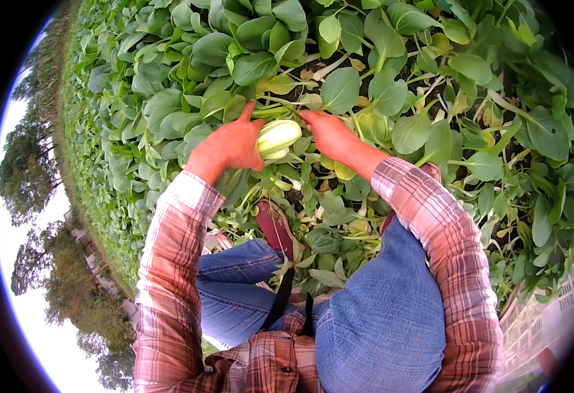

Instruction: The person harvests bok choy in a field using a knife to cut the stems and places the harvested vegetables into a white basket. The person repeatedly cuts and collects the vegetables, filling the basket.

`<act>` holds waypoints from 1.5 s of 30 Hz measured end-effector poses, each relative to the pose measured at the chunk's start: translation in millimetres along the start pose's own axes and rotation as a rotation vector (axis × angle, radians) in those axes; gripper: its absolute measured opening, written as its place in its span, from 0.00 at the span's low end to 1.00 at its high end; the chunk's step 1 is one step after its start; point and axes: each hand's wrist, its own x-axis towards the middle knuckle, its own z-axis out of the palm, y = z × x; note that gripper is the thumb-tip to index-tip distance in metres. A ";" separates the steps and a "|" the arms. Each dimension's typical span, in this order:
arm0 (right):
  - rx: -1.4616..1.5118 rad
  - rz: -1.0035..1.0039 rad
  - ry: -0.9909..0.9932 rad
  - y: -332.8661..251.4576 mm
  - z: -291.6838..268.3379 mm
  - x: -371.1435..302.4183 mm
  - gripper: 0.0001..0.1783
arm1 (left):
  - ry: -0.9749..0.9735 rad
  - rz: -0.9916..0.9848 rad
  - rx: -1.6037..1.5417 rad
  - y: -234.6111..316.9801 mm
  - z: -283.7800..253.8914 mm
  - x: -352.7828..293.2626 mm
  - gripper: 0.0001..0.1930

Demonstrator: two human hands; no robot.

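My left hand (229,143) is closed round a head of bok choy (279,136), its index finger stretched out along the leaves. The plump pale green-white base points toward my right hand, while its leaves lie behind the left hand. Just to the right of that base is my right hand (333,136), fingers bent together near some thin stalks. Whatever its fingertips pinch, if anything, is too small to make out. More bok choy plants (254,65) stand close around both hands.
Yellowed leaves (280,84) and fallen stalks litter the ground among the plants. My red shoes (275,226) and bent knees (382,308) are just below the hands. A pale slatted plastic crate (552,321) stands at the lower right.
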 end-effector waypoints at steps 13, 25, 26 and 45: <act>0.378 0.354 -0.056 1.3 -8.5 -9.8 0.21 | 0.319 0.124 0.160 -6.8 52.3 -16.2 0.42; 0.144 0.290 -0.123 5.1 4.0 19.5 0.21 | 0.338 0.085 0.093 -7.4 69.5 -17.2 0.42; 0.154 0.307 -0.165 3.1 3.6 20.5 0.21 | 0.343 0.082 0.097 -7.7 70.0 -18.8 0.42; 0.955 0.241 0.082 -44.7 -34.2 -16.4 0.25 | 0.145 0.221 -0.925 3.0 29.5 -74.1 0.47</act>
